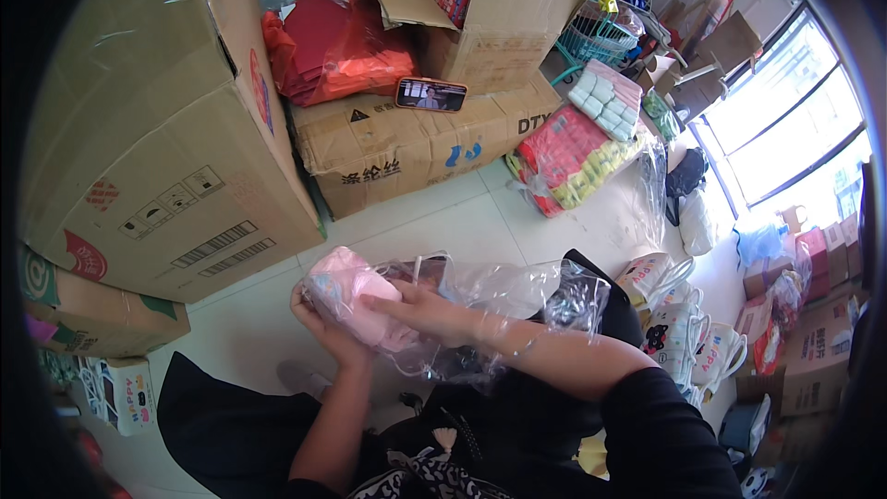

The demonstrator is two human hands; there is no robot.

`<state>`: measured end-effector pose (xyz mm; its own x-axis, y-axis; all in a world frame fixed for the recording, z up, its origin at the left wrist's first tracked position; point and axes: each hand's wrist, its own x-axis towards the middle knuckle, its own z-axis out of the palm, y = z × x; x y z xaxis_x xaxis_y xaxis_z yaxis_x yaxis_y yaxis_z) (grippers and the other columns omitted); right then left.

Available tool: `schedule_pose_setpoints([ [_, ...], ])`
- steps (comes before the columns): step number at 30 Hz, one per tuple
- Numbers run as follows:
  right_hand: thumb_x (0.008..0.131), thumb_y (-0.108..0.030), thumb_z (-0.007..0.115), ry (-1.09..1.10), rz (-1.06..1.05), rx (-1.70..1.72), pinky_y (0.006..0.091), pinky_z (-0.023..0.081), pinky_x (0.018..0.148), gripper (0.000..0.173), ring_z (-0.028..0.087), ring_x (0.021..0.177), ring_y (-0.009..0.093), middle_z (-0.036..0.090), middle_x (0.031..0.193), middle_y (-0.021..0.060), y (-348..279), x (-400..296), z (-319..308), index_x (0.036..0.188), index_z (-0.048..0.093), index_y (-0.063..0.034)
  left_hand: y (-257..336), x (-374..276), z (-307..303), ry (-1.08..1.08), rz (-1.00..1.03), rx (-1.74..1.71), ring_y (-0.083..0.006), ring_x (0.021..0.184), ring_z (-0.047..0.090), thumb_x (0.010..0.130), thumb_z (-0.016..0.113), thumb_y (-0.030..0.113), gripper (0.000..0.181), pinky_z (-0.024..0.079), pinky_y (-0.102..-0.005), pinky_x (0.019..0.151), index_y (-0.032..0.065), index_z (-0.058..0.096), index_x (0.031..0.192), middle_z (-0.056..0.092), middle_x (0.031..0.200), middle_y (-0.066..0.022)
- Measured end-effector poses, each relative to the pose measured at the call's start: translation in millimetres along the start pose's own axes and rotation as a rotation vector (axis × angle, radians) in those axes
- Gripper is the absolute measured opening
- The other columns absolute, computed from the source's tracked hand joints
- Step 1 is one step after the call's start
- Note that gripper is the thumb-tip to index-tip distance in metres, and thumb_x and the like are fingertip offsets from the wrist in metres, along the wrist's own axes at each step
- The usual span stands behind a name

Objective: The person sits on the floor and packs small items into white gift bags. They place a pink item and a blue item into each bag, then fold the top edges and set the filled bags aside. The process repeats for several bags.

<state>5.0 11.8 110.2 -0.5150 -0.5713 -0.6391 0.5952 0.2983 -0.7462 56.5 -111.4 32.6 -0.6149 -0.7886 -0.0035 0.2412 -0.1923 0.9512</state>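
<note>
A pink, soft-looking packet with a pale printed patch is held over my lap, partly inside a clear plastic bag. My left hand cups its left side and underside. From the right, my right hand lies on the packet, with a finger pressed on its top and the other fingertips partly hidden. Loose film of the bag trails to the right, around and below my right forearm. A crumpled, shiny end of that film rests near my right knee.
A large carton stands at left. Ahead, a long carton bears a phone, red bagged goods and an open box. Wrapped packs lie on the tiled floor. Printed handled bags stand right.
</note>
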Motion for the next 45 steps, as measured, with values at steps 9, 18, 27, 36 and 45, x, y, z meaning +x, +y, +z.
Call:
schedule_pose_setpoints([
  [9,0.083,-0.025,0.069,-0.166,-0.107,0.222,0.0266,0.053,0.072,0.045,0.062,0.089,0.014,0.063,0.102,0.0072,-3.8,-10.1,-12.4,0.119,0.053,-0.0035,28.0,18.0,2.6,-0.119,-0.068,-0.167,-0.0163,0.103,0.046,0.097,0.044,0.030,0.035,0.038,-0.0316,0.092,0.0056,0.040,0.122,0.047,0.112,-0.0069],
  [18,0.078,-0.023,0.073,0.074,-0.196,-0.162,0.0289,0.046,0.086,0.051,0.059,0.098,0.017,0.062,0.102,0.0070,-43.2,-45.2,-38.6,0.119,0.054,0.0018,12.9,139.4,-113.3,0.456,-0.007,0.101,-0.0216,0.108,0.050,0.095,0.047,0.032,0.039,0.040,-0.0358,0.093,0.0031,0.046,0.121,0.052,0.118,-0.0107],
  [27,0.085,-0.023,0.061,-0.070,-0.131,0.251,0.0316,0.052,0.083,0.046,0.062,0.098,0.018,0.060,0.113,0.0121,-67.8,-42.6,-72.5,0.122,0.050,0.0032,-50.0,222.5,-214.7,0.298,0.091,0.484,-0.0173,0.096,0.055,0.094,0.053,0.019,0.017,0.046,-0.0299,0.083,0.0032,0.055,0.101,0.059,0.102,-0.0076],
  [36,0.087,-0.045,0.050,0.092,-0.225,0.373,0.0401,0.053,0.082,0.061,0.062,0.100,0.021,0.058,0.117,0.0113,-40.9,-18.6,-140.1,0.133,0.039,-0.0059,22.2,365.4,-451.9,0.225,0.311,0.505,-0.0206,0.090,0.059,0.086,0.058,0.022,0.023,0.047,-0.0316,0.082,0.0016,0.056,0.097,0.061,0.095,-0.0094],
  [45,0.081,-0.047,0.061,0.584,-0.087,0.492,0.0435,0.046,0.088,0.066,0.058,0.104,0.024,0.057,0.115,0.0127,35.2,29.7,-210.3,0.126,0.046,-0.0024,69.1,277.1,-358.0,1.023,-0.359,1.190,-0.0286,0.103,0.057,0.079,0.062,0.029,0.045,0.048,-0.0387,0.084,-0.0002,0.056,0.113,0.058,0.111,-0.0185],
])
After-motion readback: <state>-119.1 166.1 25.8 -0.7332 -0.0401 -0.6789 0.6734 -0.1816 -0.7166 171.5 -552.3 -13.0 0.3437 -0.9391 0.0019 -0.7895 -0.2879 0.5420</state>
